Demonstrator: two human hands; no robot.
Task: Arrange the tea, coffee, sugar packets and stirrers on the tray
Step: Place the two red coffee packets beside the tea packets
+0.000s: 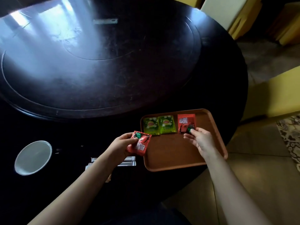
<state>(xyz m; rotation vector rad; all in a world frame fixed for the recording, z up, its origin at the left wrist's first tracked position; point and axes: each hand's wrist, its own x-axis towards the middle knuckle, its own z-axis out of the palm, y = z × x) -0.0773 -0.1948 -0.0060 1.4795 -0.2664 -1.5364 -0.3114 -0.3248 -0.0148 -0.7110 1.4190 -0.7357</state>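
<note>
My right hand (200, 138) is pinching a red coffee packet (186, 123) down onto the tray (175, 153). My left hand (125, 143) is gripping another coffee packet (140, 143), just left of the tray.

It looks like a dining room in a restaurant or hotel: a big round dark table (219, 82) with a turning middle part (100, 65), and yellow-covered chairs (282, 96) around it.

Two bare arms and two hands

The left hand (125, 144) and the right hand (200, 139) have nothing on them: no gloves, rings or watch show. Both arms are bare all the way to the bottom edge of the view, and no sleeves show. The fingers (194, 131) are slim with short nails. The rest of the person is out of view.
</note>
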